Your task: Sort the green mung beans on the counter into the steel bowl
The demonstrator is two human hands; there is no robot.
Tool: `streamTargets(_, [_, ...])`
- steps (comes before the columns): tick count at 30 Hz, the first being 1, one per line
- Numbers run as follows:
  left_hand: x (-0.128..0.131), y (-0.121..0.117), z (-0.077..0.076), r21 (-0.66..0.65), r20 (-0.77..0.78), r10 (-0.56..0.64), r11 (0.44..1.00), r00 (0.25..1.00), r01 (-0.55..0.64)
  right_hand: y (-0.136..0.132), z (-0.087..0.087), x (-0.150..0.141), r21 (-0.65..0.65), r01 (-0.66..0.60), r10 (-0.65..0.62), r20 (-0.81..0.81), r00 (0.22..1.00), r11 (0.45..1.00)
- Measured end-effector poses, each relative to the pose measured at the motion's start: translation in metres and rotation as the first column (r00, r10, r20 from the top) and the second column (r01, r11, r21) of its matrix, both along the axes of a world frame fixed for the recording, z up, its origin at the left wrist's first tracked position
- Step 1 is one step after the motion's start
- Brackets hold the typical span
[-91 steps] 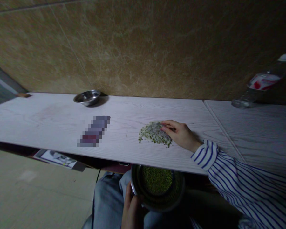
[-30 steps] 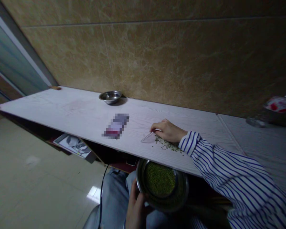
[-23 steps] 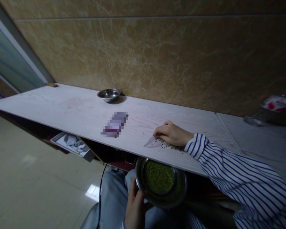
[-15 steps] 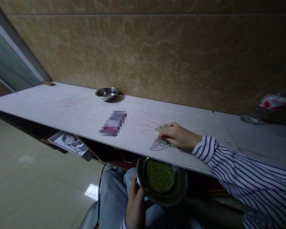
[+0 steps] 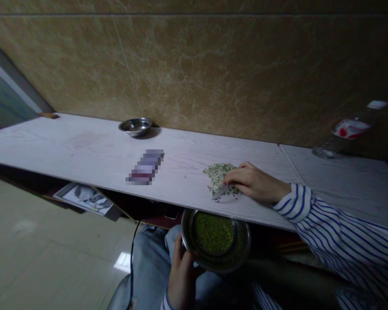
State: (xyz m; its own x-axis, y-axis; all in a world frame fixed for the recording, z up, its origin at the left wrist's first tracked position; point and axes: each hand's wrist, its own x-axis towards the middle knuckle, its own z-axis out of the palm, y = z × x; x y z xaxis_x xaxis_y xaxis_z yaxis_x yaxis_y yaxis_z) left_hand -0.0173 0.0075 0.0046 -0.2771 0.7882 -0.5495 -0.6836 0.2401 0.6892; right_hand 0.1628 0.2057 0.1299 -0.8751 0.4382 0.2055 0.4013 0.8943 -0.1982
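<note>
My left hand (image 5: pixel 183 271) grips the near left rim of a steel bowl (image 5: pixel 243 254), thumb on the rim. Green mung beans (image 5: pixel 213 232) fill its bottom, and it sits over my lap just below the counter's front edge. On the counter, my right hand (image 5: pixel 252 183) is closed round a thin, pale, pointed flat piece (image 5: pixel 220 190), whose exact kind I cannot make out. Its tip points toward the front edge. A spread of white grains mixed with green beans (image 5: pixel 218 173) lies beside and under that hand, partly hidden by the fingers.
Farther left on the pale wooden counter (image 5: pixel 177 150) are a small steel bowl (image 5: pixel 136 127) and a blurred flat item (image 5: pixel 145 167). A clear bottle (image 5: pixel 349 129) stands right, near the wall. Below are an open drawer (image 5: pixel 84 198) and a phone (image 5: pixel 171 211).
My right hand has shifted slightly with the flat piece, uncovering more of the white and green grains. The left hand still holds the bowl. The whole view has shifted a little.
</note>
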Motion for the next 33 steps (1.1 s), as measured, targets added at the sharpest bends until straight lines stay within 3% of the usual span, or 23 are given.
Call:
streamTargets(4, [-0.001,-0.002,0.003,-0.003,-0.014,-0.025,1.000,1.000,0.025,-0.016,-0.008,0.009,0.139,0.164,-0.141,-0.166,0.976,0.977])
streamTargets(8, [-0.002,-0.004,0.004,0.003,-0.028,-0.018,1.000,0.999,0.018,-0.036,-0.024,0.009,0.212,0.247,-0.194,-0.242,0.951,0.946])
streamTargets(15, [-0.004,-0.006,0.003,-0.012,-0.054,-0.020,1.000,0.998,0.019,-0.053,-0.038,0.002,0.215,0.266,-0.212,-0.244,0.946,0.940])
streamTargets(24, [-0.004,-0.006,0.006,-0.019,-0.063,-0.008,1.000,0.998,0.007,-0.061,-0.039,0.005,0.192,0.220,-0.168,-0.255,0.952,0.957])
streamTargets(33, [-0.004,-0.005,0.012,0.007,-0.099,-0.010,1.000,0.995,0.011,-0.064,-0.040,0.011,0.185,0.274,-0.213,-0.291,0.933,0.944])
